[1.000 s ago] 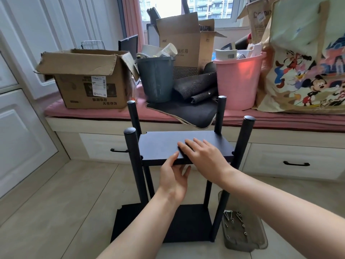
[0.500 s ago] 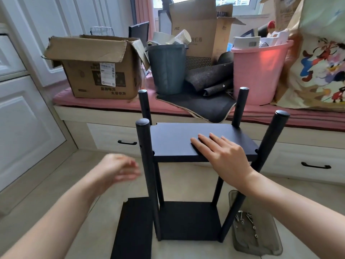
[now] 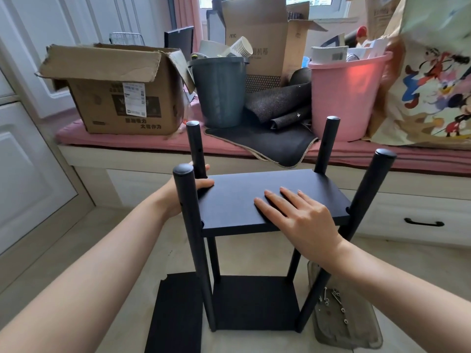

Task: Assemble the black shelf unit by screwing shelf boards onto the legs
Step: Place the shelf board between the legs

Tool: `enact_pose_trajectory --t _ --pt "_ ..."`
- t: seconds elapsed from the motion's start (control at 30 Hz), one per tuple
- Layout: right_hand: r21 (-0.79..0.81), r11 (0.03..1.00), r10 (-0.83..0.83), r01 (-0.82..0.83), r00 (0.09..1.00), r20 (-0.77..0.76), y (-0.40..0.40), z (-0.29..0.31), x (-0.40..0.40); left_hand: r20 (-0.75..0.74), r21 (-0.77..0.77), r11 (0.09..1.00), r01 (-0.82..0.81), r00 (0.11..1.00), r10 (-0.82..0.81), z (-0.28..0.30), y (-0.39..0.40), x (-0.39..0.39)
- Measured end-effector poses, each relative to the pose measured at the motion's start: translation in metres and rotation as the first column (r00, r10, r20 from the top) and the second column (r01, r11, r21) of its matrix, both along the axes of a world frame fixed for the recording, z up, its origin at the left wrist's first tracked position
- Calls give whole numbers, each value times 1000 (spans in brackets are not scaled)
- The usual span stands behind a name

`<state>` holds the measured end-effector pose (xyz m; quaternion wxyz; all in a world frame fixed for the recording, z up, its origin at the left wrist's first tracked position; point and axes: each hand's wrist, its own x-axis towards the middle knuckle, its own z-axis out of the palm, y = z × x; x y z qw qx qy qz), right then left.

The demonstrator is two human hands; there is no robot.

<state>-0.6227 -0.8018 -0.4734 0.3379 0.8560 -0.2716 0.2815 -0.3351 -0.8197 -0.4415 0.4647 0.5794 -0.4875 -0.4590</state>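
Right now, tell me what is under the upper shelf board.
Under the upper shelf board sits the bottom board between the four legs. The upper board hides its far edge and whatever lies there.

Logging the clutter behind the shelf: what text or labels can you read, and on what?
"AOC": top left of the tall cardboard box.
"机箱": same box, beside the paper cups.
White shipping label and dark print on the open cardboard box: too blurred to read.
Label in the pink bucket: too small.

Head camera, close, looking down-forward, probably standing.
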Motion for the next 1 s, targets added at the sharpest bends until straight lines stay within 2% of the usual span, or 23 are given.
enact_pose_trajectory --t 0.23,0.33,0.47,0.6,0.87,1.0 --pt "-1 1000 -11 11 999 45 2 -11 4 -85 16 1000 -1 996 2 -12 10 -9" --pt "3 1000 -6 6 998 56 2 -19 5 -161 35 998 -46 986 52 -22 15 -11" --pt "-9 1000 6 -6 1000 12 -1 -36 2 -186 70 994 -88 977 100 -44 21 -15" --pt "-15 1000 -6 6 999 37 -1 -55 3 -246 93 987 -134 957 153 -62 27 -22" --pt "46 999 -21 17 997 70 -3 -75 8 -413 238 965 -112 888 204 -75 44 -24" --pt "36 999 -15 13 999 53 -4 -81 8 -440 297 952 -67 875 199 -83 58 -28"
